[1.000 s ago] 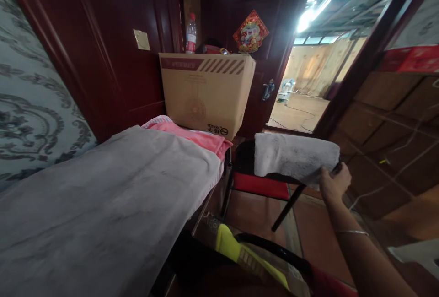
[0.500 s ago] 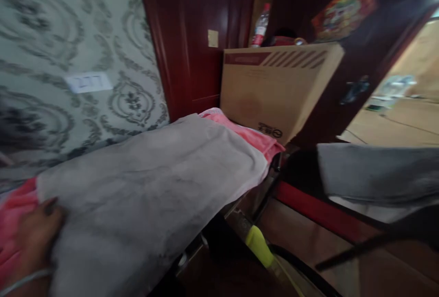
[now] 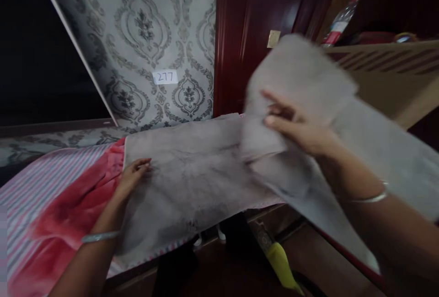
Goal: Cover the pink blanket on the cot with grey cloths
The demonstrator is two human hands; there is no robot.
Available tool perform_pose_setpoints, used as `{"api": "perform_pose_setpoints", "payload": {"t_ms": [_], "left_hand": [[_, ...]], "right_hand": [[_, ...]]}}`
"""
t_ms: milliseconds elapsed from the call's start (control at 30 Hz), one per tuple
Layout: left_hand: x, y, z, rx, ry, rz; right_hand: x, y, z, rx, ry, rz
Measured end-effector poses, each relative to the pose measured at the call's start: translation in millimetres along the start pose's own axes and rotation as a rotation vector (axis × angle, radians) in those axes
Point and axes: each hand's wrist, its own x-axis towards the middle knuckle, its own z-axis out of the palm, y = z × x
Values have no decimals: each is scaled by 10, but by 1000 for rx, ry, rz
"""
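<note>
A grey towel (image 3: 192,182) lies spread flat over a pink cloth (image 3: 65,214) on a striped surface (image 3: 37,182). My left hand (image 3: 132,175) rests flat on the towel's left edge, fingers apart. My right hand (image 3: 297,127) is raised above the towel's right end and grips a second grey towel (image 3: 308,82), which is blurred and hangs down to the right over my forearm. A bangle sits on each wrist.
A patterned wall with a small "277" label (image 3: 165,77) rises behind the surface. Dark red wood panelling (image 3: 247,36) stands at the middle. A cardboard box (image 3: 391,72) with a water bottle (image 3: 339,22) behind it is at the right. A yellow-green object (image 3: 281,265) lies on the floor below.
The view has swung left. My right hand has carried the second grey towel from the chair over the spread towel, and my left hand has come onto the spread towel's left edge.
</note>
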Motion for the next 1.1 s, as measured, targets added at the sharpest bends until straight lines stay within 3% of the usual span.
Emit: {"api": "perform_pose_setpoints", "payload": {"t_ms": [67,100,167,267,367,500,633,700,767,867,1000,1100], "left_hand": [[-14,-86,81,-62,-34,-40],[-22,-127,120,-100,-54,-68],[-37,-190,185,-153,-76,-118],[-57,-196,268,-22,-27,-75],[-98,-69,447,234,-29,168],[-292,236,1036,443,-283,478],[-657,505,1813,716,-519,574],[-823,568,2100,867,-599,550],[-928,590,2258,987,-626,524],[-964,598,2274,1051,-645,502],[-945,605,2132,1027,-662,542],[-890,591,2067,1013,-610,545]], "right_hand": [[-3,110,414,95,-254,48],[-35,227,546,121,-318,89],[-139,584,648,138,-320,177],[-384,1332,511,54,-173,311],[-764,2078,301,-183,63,446],[-1403,2697,202,-341,368,519],[-1888,2924,249,-375,683,537],[-2026,2970,279,-204,761,669],[-2111,2997,301,37,752,803],[-2181,3007,332,254,698,885],[-2246,2934,422,310,685,908],[-2284,2779,479,389,581,877]]}}
